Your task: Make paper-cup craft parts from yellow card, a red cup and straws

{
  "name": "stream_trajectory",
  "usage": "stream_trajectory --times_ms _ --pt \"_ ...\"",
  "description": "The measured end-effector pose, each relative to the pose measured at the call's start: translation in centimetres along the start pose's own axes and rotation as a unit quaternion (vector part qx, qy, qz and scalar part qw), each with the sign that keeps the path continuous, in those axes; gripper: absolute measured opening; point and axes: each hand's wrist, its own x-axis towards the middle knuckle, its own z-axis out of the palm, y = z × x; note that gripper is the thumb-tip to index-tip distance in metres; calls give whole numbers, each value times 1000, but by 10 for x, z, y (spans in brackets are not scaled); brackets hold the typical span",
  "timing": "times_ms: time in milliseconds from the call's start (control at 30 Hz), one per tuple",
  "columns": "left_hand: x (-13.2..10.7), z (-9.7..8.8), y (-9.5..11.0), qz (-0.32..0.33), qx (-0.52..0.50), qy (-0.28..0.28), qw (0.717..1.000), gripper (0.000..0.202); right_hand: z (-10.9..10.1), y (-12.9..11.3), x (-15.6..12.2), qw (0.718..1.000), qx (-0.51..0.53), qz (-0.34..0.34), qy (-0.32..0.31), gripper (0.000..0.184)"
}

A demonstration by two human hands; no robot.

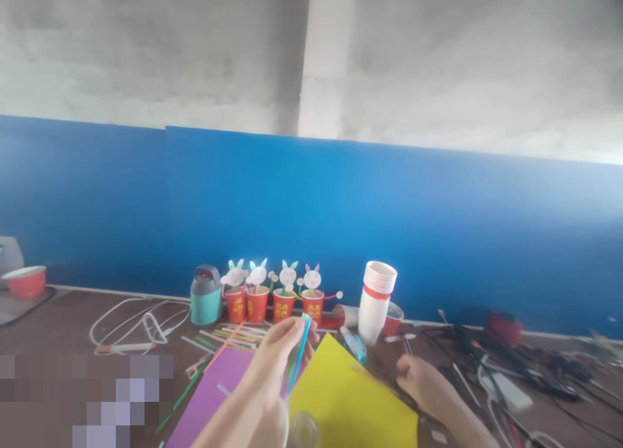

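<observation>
My left hand (277,357) is raised over the table and pinches a thin blue straw (299,354) that points up and slightly right. My right hand (423,386) rests low at the right edge of a yellow paper sheet (350,402), fingers curled; whether it holds anything is unclear. A purple sheet (214,396) lies left of the yellow one. Behind them stand several red paper cups with paper bunny faces on sticks (275,292).
A stack of white and red paper cups (376,298) stands at the back right, a teal canister (206,295) at the back left. Loose straws (233,336) and a white cable (141,321) lie left. Dark cables and tools (511,363) crowd the right. A blue wall panel (311,208) backs the table.
</observation>
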Motion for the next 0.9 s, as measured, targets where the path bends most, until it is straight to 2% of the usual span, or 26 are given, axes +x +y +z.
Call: stream_trajectory --times_ms 133,200,267,300,367,500,733,900 --pt "2 4 -12 -5 -2 34 999 40 6 -82 -13 991 122 -53 -19 50" --pt "2 5 -15 7 6 24 1000 42 14 -119 -23 956 265 -108 -58 53" --pt "4 4 -15 30 28 13 999 46 20 -144 -32 933 322 -143 -72 47" --pt "5 3 -13 41 43 12 998 47 23 -151 -36 927 338 -153 -58 43" --pt "6 -1 -9 51 78 11 996 49 24 -155 -39 925 340 -159 -50 37" --pt "7 -7 -5 48 163 -15 985 43 20 -144 -39 941 296 -146 -76 28" --pt "0 -2 -3 104 238 -26 965 36 13 -147 -42 936 296 -179 -63 28" --pt "-1 -1 5 51 208 -39 976 39 15 -147 -42 918 349 -168 -82 28"
